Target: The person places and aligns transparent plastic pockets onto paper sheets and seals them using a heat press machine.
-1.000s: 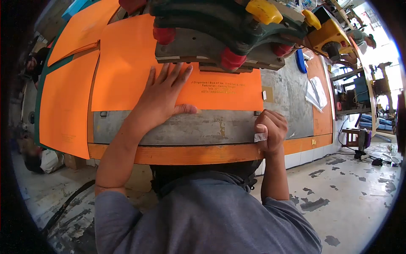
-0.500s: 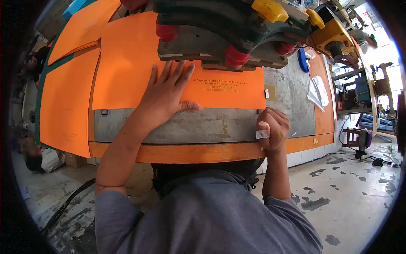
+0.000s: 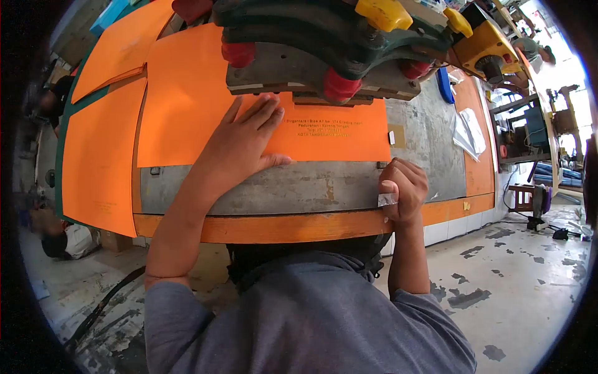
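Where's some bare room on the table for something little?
One grey strip lies between the printed sheet and wooden edge; another patch lies between the right hand and white sheets. It's crowded around the left hand and machine.

Beyond the fingers of your left hand (image 3: 240, 140), the green press (image 3: 293, 31) stood in the way, with its lower edge near this hand. Between your two hands, you had a passage along the bare front strip of the metal plate (image 3: 293, 187). Your right hand (image 3: 406, 190), closed, was an obstacle at its right. Farther right, the plate was free until the whitish sheets (image 3: 468, 134).
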